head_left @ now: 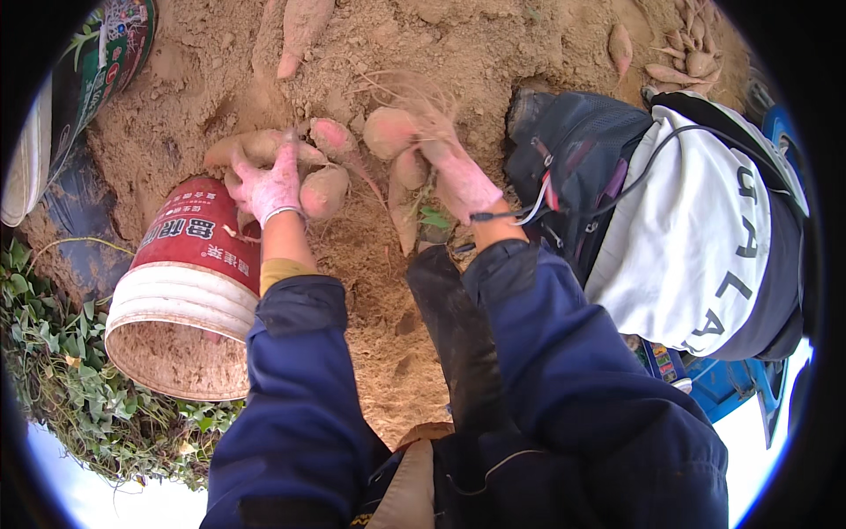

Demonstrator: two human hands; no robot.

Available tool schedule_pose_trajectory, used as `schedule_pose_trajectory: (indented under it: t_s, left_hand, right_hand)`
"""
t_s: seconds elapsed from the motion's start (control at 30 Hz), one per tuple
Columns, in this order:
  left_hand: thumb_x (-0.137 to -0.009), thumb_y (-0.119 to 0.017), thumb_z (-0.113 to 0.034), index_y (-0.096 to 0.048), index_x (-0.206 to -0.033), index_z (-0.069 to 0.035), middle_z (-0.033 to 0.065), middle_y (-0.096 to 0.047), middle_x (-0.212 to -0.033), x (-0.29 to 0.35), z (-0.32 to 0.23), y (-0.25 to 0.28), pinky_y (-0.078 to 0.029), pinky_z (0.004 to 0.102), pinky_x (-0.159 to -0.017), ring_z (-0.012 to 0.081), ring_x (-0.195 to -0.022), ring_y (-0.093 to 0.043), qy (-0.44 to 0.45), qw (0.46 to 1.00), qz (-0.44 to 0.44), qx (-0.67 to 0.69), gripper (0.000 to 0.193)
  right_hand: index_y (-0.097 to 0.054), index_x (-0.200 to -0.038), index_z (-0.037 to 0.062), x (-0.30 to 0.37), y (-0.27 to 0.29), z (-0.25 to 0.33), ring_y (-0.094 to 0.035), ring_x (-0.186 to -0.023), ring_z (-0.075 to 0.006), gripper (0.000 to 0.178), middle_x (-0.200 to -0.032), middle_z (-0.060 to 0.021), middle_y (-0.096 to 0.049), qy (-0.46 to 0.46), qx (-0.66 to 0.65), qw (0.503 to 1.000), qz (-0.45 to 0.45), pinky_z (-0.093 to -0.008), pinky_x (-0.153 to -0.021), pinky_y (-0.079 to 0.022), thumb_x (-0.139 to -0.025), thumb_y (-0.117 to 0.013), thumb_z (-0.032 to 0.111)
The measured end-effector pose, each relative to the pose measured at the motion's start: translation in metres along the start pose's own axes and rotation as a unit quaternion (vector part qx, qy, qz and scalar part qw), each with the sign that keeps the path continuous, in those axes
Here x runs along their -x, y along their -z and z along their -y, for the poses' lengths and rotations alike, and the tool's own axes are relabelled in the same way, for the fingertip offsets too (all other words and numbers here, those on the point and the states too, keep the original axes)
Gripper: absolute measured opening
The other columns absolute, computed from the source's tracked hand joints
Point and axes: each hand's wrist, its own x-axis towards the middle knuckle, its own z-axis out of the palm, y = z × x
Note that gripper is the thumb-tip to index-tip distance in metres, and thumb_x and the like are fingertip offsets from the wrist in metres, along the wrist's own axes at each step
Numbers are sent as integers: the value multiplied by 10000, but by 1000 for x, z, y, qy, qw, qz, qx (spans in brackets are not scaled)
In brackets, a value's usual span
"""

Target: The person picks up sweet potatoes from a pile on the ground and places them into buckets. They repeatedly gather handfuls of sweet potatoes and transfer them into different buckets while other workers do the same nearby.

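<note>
My left hand (264,187), in a pink glove, grips a long, soil-covered sweet potato (220,150), thumb and fingers around it. Just right of it sit two rounder sweet potatoes, one dusty (324,191) and one with pink skin showing (332,137). My right hand (463,181), also gloved in pink, closes around the stem end of a sweet potato cluster (389,132). Fine hairy roots (414,93) spread above those fingers, which are partly blurred. Another elongated sweet potato (405,216) hangs below the cluster.
A red and white bucket (189,278) lies tipped beside my left forearm, its mouth toward me. More sweet potatoes (304,35) lie on the soil, with a pile (696,57) far right. White and dark fabric (687,229) crowds the right side. Green vines (79,388) grow lower left.
</note>
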Motion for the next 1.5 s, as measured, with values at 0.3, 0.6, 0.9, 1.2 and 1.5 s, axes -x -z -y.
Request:
schedule_pose_trajectory:
  t_s: [0.3,0.6,0.9,1.2,1.5]
  left_hand:
    - [-821,-805,-312,-217,-1634,-120,281,-471,-1511,-30,26,-12,-431,422,-1133,381,-1351,-515,-70,952,179,237,1021]
    - [-945,-686,-338,-126,-1667,-101,271,-267,-1650,62,76,-21,-291,407,-1227,374,-1510,-332,28,920,256,296,944]
    - [-948,-689,-181,8,-1685,-96,159,-160,-1707,79,92,-14,-235,364,-1244,286,-1526,-264,-56,849,202,485,1018]
    - [-942,-666,-228,66,-1680,-93,168,3,-1740,67,69,-24,-186,378,-1260,298,-1583,-123,-115,900,185,378,1048]
    - [-999,-587,-183,-40,-1679,-147,184,-254,-1666,97,111,7,-342,378,-1194,309,-1478,-359,27,778,348,522,873]
  right_hand:
    - [-287,-1569,83,4,-13,-32,-494,-1409,-267,772,-1512,-155,-510,98,254,962,10,-384,-1184,-415,-939,-732,104]
    - [-278,-1614,129,33,-6,-38,-554,-1350,-266,727,-1476,-150,-540,35,127,990,48,-350,-1129,-463,-973,-620,100]
    - [-400,-1544,146,-25,7,-26,-556,-1204,-297,852,-1352,-114,-562,-273,-11,954,-122,-581,-1052,-381,-930,-625,691]
    - [-577,-1427,151,-26,-8,-26,-639,-1014,-192,561,-1151,-49,-661,-336,-42,939,-52,-394,-913,-565,-1005,-649,513]
    - [-148,-1662,50,78,-102,-55,-211,-1574,-303,819,-1706,-196,-163,17,159,986,-55,-399,-1271,-221,-1009,-628,175]
